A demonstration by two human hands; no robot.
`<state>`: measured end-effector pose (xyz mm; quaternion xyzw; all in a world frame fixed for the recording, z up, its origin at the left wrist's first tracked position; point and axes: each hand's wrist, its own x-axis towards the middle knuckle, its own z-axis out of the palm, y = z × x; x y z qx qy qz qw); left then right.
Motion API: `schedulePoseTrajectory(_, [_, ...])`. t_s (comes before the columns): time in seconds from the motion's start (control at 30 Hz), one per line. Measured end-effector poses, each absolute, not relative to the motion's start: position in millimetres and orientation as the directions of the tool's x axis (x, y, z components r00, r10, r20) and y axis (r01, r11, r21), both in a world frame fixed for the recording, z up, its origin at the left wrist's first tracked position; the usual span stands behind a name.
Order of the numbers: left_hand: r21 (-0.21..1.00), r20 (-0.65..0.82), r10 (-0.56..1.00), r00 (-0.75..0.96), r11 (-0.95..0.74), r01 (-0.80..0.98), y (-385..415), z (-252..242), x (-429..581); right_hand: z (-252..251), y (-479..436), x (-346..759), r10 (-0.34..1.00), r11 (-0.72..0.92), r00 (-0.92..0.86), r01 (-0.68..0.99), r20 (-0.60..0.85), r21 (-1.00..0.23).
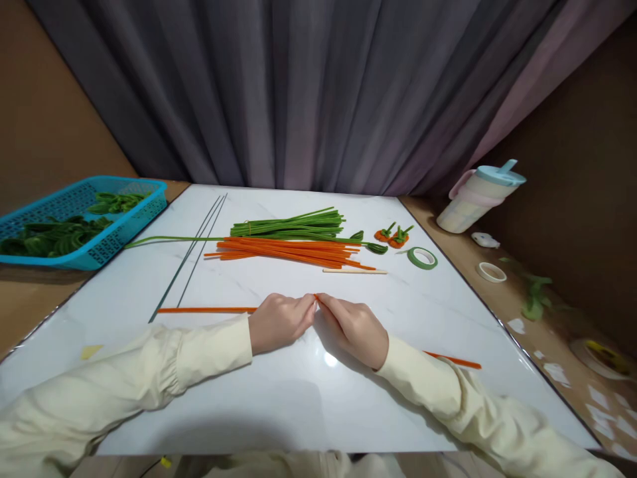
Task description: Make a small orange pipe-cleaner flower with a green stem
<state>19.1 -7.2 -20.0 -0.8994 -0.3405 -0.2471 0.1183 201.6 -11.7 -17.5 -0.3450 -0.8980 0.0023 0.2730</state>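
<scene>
My left hand (281, 320) and my right hand (354, 330) meet fingertip to fingertip above the white table, both closed in a pinch. Between the fingertips shows a small bit of orange chenille stem (209, 310), whose long straight length runs out to the left behind my left hand. Another orange length (455, 360) sticks out past my right sleeve; whether it belongs to the same stem is hidden. Beyond my hands lie a bundle of orange chenille stems (288, 252) and a bundle of green ones (288, 224). A pale thin stick (354, 271) rests just in front of them.
At the left stands a blue basket (94, 255) with green leaf shapes. Thin dark wires (192, 249) lie on the table (239, 411). Small orange-and-green pieces (399, 237) and green tape (423, 258) are at the right, with a tumbler (475, 199) and paper scraps (556, 374) beyond the edge.
</scene>
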Motion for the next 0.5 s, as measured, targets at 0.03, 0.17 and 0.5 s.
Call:
schedulePoseTrajectory(0.03, [-0.042,0.521,0.557,0.647,-0.74,0.672,-7.2,-19.6,19.0,-17.9,-11.5,201.9,0.613,0.766,-0.619,0.617,0.491,-0.179])
schedulePoseTrajectory(0.17, [-0.035,0.52,0.555,0.649,-0.746,0.665,-7.5,-17.9,18.9,-19.6,-11.0,202.9,0.584,0.779,-0.639,0.614,0.5,-0.126])
schedulePoseTrajectory(0.5, [-0.044,0.553,0.565,0.612,-0.714,0.699,-10.3,-13.8,20.0,-20.8,-8.7,202.1,0.519,0.812,-0.68,0.581,0.518,-0.051])
